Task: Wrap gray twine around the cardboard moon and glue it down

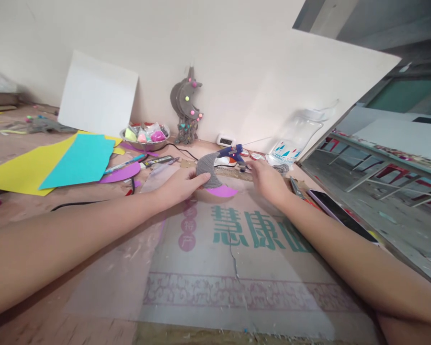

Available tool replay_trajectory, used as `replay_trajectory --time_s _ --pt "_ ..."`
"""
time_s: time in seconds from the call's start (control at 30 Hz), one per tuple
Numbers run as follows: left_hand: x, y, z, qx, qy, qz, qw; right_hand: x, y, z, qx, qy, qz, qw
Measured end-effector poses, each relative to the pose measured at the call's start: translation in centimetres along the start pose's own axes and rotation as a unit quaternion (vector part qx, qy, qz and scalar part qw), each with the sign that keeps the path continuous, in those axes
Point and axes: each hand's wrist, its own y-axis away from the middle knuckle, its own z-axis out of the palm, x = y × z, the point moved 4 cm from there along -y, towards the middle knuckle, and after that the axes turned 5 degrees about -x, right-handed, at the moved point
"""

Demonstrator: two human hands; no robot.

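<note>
Grey crescent [207, 168], purple piece [222, 191] at lower end, above plastic sheet [201, 297]; left hand [181, 184] pinches its edge. Looks light, bendable; best gripped by wide middle. Right hand [267, 179] beside glue gun [232, 152], grip unclear.

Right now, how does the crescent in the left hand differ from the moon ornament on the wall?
The crescent is pinched in the left hand; the moon ornament hangs on the wall. The crescent shows no balls; the ornament carries colourful balls and dangling strands. Both are grey and curved.
</note>
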Motion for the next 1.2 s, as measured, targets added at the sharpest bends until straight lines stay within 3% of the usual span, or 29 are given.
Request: replay_trajectory --time_s 0.1,0.17,0.3,0.4,0.67,1.2 --pt "-0.2 -0.1 -0.2 0.020 -0.026 0.000 0.999 -0.4 0.0 -2.3 0.078 -0.009 0.031 0.996" --pt "-0.2 -0.1 -0.4 0.034 -0.045 -0.004 0.998 -1.9 0.4 -3.4 0.112 -0.028 0.005 0.993" --pt "0.1 -0.2 -0.5 0.043 -0.071 0.018 0.996 -6.7 1.8 -2.8 0.061 -0.028 -0.150 0.986" --pt "0.5 -0.2 -0.5 0.051 -0.082 0.043 0.994 -8.6 2.8 -1.8 0.040 -0.010 -0.223 0.974" --pt "0.5 -0.2 -0.5 0.049 -0.083 0.027 0.995 -7.8 3.1 -1.1 0.035 0.061 -0.243 0.968" --pt "0.1 -0.3 -0.3 0.035 -0.049 0.014 0.998 -8.0 3.2 -1.0 0.016 0.061 -0.250 0.966"
